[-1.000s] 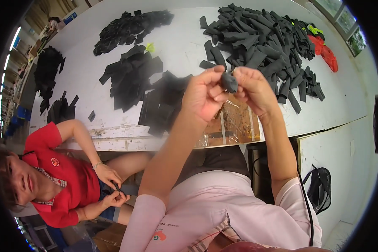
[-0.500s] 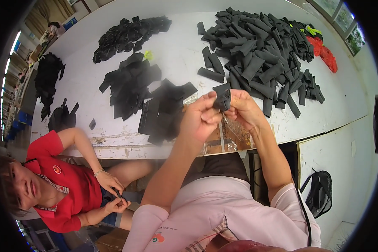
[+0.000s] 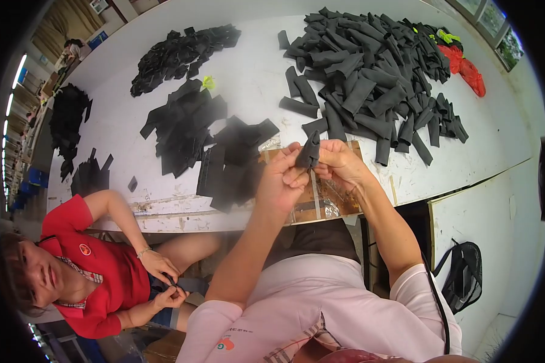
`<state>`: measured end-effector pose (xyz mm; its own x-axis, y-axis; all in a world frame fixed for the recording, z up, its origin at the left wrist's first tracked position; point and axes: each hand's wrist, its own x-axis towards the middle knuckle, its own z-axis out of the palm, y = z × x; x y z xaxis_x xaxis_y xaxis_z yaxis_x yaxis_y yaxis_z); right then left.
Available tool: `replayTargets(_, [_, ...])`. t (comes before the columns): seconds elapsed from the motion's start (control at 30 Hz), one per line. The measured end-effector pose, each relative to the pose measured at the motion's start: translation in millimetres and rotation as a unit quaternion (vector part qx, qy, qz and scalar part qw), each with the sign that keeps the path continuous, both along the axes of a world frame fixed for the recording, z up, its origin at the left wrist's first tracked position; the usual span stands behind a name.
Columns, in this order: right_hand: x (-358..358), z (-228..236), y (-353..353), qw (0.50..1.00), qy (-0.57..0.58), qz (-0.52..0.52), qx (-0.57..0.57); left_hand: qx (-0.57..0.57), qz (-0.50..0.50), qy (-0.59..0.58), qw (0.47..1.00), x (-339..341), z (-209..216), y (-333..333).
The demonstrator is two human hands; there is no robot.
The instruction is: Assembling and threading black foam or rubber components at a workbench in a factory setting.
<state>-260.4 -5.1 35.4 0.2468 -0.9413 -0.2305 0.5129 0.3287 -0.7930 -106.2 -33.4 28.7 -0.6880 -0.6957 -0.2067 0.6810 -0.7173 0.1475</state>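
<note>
Between my two hands is a small folded piece of black fabric, its upper end narrowed to a point. My left hand pinches its left side, and my right hand grips it from the right with curled fingers. Both hands are raised over a brown board with clear plastic on it at the table's near edge. Left of my left hand lie flat black fabric pieces. Beyond my right hand is a big heap of rolled black fabric tubes.
More black piles lie on the white table, one at the back left and one at the far left. A red plastic bag sits at the right. At my left, a co-worker in a red shirt handles a small dark piece.
My hands have come slightly nearer to me. The fabric between them has turned from a bunched, rounded shape to an upright, pointed one. The whole view has shifted a little.
</note>
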Motion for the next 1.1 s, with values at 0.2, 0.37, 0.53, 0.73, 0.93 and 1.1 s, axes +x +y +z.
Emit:
replayTargets(0.2, [-3,49,-9,0.976,0.098,0.032,-0.19,-0.182,0.034,-0.012,0.983,0,46,11])
replayTargets(0.37, [0,-6,-7,0.992,0.1,0.036,-0.07,-0.067,-0.028,-0.089,0.993,5,2,4])
replayTargets(0.53, [0,-11,0,0.996,0.046,0.003,-0.074,-0.319,0.08,-0.429,0.841,0,17,11])
replayTargets(0.73, [3,19,19,0.899,0.34,-0.229,-0.155,-0.589,0.181,-0.406,0.675,1,42,-1])
replayTargets(0.93, [5,64,27,0.624,0.67,-0.074,-0.396,-0.527,0.258,-0.39,0.709,-6,46,10])
replayTargets(1.1, [3,40,12,0.626,0.656,-0.115,-0.405,-0.443,0.277,-0.355,0.775,-2,25,13])
